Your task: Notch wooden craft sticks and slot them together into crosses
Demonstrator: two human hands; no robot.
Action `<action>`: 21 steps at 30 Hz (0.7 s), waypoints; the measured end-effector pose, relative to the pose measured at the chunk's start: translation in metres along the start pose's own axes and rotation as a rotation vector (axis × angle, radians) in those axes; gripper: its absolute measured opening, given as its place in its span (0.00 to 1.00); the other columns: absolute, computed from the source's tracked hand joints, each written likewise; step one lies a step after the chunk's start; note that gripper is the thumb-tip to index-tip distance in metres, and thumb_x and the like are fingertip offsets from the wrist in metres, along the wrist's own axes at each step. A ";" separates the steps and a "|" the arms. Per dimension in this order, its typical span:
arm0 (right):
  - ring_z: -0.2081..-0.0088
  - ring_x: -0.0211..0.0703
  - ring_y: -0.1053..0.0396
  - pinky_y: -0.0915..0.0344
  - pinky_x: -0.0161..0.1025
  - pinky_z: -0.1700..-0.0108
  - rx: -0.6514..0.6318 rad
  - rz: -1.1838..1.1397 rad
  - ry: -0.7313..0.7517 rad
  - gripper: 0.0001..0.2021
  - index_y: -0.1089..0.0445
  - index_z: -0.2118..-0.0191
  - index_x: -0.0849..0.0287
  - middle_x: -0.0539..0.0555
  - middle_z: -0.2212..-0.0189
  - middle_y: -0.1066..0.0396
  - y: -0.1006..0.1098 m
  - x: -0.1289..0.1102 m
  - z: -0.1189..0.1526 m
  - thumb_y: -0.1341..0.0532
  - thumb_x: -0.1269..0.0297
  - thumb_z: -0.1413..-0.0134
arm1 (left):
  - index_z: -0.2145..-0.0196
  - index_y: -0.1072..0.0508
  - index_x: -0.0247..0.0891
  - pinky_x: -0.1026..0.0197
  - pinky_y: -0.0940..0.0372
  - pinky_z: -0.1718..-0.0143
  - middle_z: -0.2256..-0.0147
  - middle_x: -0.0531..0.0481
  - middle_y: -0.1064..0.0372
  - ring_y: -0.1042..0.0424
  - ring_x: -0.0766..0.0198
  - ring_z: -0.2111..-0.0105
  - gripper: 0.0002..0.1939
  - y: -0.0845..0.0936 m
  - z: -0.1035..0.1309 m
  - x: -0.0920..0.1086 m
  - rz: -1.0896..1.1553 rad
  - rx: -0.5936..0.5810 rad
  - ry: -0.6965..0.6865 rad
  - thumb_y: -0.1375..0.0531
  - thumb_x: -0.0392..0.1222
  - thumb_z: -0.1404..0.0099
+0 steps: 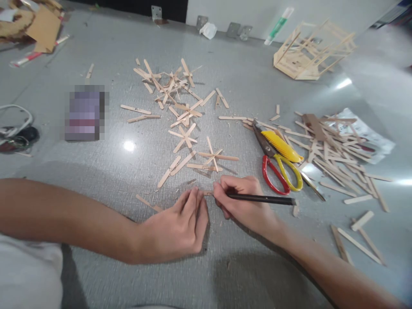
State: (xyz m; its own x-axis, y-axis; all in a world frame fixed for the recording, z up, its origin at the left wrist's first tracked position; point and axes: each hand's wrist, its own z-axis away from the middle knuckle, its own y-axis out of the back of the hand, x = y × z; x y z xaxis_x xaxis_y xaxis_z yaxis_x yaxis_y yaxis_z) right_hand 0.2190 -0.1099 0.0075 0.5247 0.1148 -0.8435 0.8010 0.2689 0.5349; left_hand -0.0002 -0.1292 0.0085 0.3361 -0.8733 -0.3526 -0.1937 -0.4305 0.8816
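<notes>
Between the fingertips of my left hand (183, 225) is a short, flat wooden craft stick (207, 193) with small cuts or marks on it. My right hand (243, 201) is closed around a slim, black, pen-like tool (262, 198), whose tip is hidden by the fingers at the stick's right end. Just beyond my hands lie star shapes made of crossed craft sticks (214, 156), with a looser heap of them (170, 88) farther back. Scissors (273, 159) with one red and one yellow handle lie to the right, against a yellow cutter (282, 146).
Many loose craft sticks (337, 159) are piled at right, partly over a plastic wrapper (376, 137). A wooden stick frame (298, 71) stands at the back right near a green-and-white tube (278, 26). A blurred purple item (84, 112) and a cable (19, 109) lie left.
</notes>
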 end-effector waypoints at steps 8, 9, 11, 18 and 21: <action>0.90 0.30 0.41 0.44 0.30 0.84 -0.006 -0.125 -0.041 0.22 0.39 0.80 0.56 0.43 0.91 0.39 -0.002 0.004 -0.001 0.42 0.64 0.32 | 0.50 0.24 0.14 0.52 0.22 0.49 0.55 0.28 0.20 0.19 0.44 0.52 0.16 -0.001 0.000 0.001 0.009 0.009 0.010 0.42 0.26 0.34; 0.90 0.30 0.41 0.43 0.30 0.83 0.002 -0.108 -0.035 0.22 0.39 0.80 0.56 0.43 0.91 0.39 -0.002 0.004 -0.002 0.41 0.64 0.32 | 0.50 0.24 0.14 0.53 0.22 0.49 0.55 0.28 0.20 0.19 0.45 0.52 0.16 -0.001 -0.001 0.001 0.007 0.011 0.010 0.42 0.27 0.34; 0.89 0.30 0.40 0.43 0.30 0.83 0.006 -0.079 -0.026 0.22 0.39 0.81 0.56 0.43 0.91 0.38 -0.002 0.004 -0.002 0.41 0.65 0.33 | 0.51 0.24 0.15 0.53 0.22 0.50 0.55 0.29 0.20 0.18 0.45 0.53 0.16 -0.001 -0.001 0.001 -0.002 0.013 0.012 0.43 0.27 0.33; 0.90 0.30 0.42 0.45 0.30 0.84 0.003 -0.115 -0.012 0.22 0.40 0.80 0.56 0.42 0.91 0.41 -0.002 0.005 -0.003 0.42 0.64 0.32 | 0.51 0.23 0.16 0.53 0.21 0.50 0.55 0.30 0.20 0.18 0.46 0.53 0.16 -0.002 -0.001 0.000 -0.010 0.012 0.024 0.44 0.27 0.33; 0.89 0.30 0.42 0.44 0.31 0.83 0.007 -0.107 -0.006 0.22 0.40 0.80 0.56 0.43 0.91 0.40 -0.003 0.005 -0.003 0.41 0.63 0.32 | 0.51 0.24 0.14 0.52 0.22 0.49 0.54 0.28 0.21 0.19 0.44 0.52 0.16 -0.001 -0.002 0.000 0.007 0.007 0.020 0.43 0.27 0.33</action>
State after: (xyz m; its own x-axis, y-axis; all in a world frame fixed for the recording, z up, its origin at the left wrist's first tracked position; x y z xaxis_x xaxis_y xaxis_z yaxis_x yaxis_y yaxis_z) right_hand 0.2184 -0.1071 0.0019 0.4378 0.0805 -0.8955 0.8544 0.2727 0.4422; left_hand 0.0019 -0.1284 0.0077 0.3528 -0.8716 -0.3402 -0.2026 -0.4262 0.8817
